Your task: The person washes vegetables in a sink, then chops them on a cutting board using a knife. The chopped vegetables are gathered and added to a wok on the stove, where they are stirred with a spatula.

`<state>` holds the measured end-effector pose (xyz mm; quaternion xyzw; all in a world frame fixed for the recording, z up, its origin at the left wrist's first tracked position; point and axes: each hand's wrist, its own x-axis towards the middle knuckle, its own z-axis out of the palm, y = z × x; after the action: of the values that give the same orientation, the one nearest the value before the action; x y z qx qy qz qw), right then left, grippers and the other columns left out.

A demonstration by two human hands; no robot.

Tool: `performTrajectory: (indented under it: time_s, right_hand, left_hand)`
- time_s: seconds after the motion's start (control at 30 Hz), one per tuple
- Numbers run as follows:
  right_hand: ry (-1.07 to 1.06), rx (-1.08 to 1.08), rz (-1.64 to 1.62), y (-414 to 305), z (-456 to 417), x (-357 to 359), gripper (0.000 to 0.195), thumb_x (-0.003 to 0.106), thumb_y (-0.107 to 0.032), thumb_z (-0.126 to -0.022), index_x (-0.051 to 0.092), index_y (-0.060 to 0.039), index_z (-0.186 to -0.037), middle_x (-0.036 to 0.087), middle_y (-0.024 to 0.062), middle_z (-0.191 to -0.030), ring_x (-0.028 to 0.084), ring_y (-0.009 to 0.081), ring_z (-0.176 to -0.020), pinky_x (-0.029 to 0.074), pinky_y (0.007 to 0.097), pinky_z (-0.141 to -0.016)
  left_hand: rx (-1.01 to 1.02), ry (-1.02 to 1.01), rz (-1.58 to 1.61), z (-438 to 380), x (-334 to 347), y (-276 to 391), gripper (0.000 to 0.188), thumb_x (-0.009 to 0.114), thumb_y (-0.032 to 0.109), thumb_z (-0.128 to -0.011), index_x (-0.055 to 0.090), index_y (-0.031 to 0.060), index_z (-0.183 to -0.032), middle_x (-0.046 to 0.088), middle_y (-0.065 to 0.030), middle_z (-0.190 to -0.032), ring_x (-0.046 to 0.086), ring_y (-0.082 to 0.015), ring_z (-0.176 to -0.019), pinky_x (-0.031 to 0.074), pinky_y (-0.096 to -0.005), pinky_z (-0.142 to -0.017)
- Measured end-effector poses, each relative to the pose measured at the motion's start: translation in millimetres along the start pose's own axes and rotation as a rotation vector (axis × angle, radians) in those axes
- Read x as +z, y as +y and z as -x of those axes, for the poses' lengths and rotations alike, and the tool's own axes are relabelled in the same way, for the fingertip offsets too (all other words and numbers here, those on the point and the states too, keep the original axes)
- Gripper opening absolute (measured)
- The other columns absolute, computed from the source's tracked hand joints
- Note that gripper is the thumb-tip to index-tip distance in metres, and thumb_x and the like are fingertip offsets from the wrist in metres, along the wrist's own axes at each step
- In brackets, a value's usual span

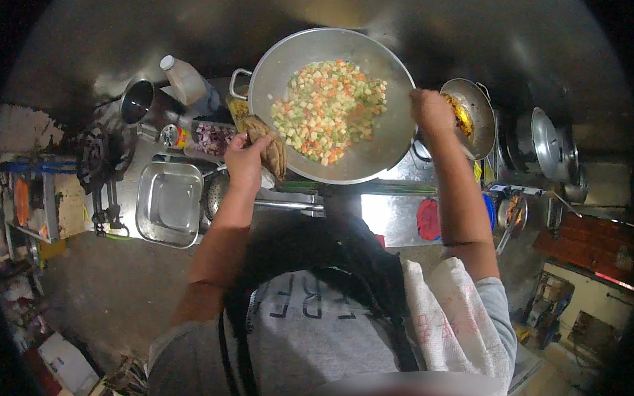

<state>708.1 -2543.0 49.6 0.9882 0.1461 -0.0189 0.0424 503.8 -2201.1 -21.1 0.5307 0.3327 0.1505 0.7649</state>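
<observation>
In front of me is a large metal wok (pixel 394 147) with a layer of diced vegetables (pixel 324 113), pale, orange and green. My left hand (pixel 246 158) pinches a folded brown cloth (pixel 272 149) against the wok's lower left rim. Above that cloth, the wok's left loop handle (pixel 239 83) is bare. My right hand (pixel 432 112) is curled at the right rim and blurred. Whether it grips the rim or a utensil is hidden. Just beyond it sits a smaller pan (pixel 481 132) with yellow-brown food in it.
Left of the wok are a container of chopped purple onion (pixel 213 138), a can (pixel 173 135), a plastic jug (pixel 184 79), a metal pot (pixel 142 99) and a rectangular steel pan (pixel 168 204). A perforated ladle (pixel 215 197) lies near my left forearm. Metal lids (pixel 545 140) stand at right.
</observation>
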Motion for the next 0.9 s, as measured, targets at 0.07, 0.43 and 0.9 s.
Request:
performTrajectory:
  time_s: [0.07,0.43,0.9]
  right_hand:
    - [-0.161,0.065,-0.185,-38,14,3,0.026,0.056,-0.026,-0.089,0.071,-0.0162,-0.107,0.069,0.0191,-0.1,0.066,0.0387,-0.095,0.053,0.0486,-0.084]
    - [-0.068,0.286,-0.004,-46,68,-54,0.029,0.054,-0.026,-0.09,0.071,-0.0064,-0.103,0.071,0.0195,-0.097,0.068,0.0391,-0.091,0.055,0.048,-0.081]
    - [-0.086,0.332,-0.271,-116,145,-72,0.025,0.059,-0.033,-0.092,0.072,-0.0188,-0.108,0.068,0.0221,-0.093,0.066,0.0401,-0.089,0.052,0.0469,-0.077]
  left_hand:
    - [0.012,0.002,-0.016,-2,-3,-5,0.026,0.078,0.002,-0.076,0.065,0.0017,-0.099,0.068,-0.0049,-0.095,0.063,-0.0125,-0.08,0.048,-0.0267,-0.071]
    - [-0.081,0.052,-0.076,7,-5,7,0.032,0.081,0.007,-0.075,0.064,-0.001,-0.1,0.067,-0.006,-0.094,0.061,-0.0129,-0.081,0.048,-0.0255,-0.073]
    - [-0.05,-0.069,0.105,-1,-7,-3,0.033,0.079,0.002,-0.076,0.059,-0.0021,-0.102,0.068,-0.01,-0.098,0.064,-0.0149,-0.083,0.05,-0.0277,-0.075]
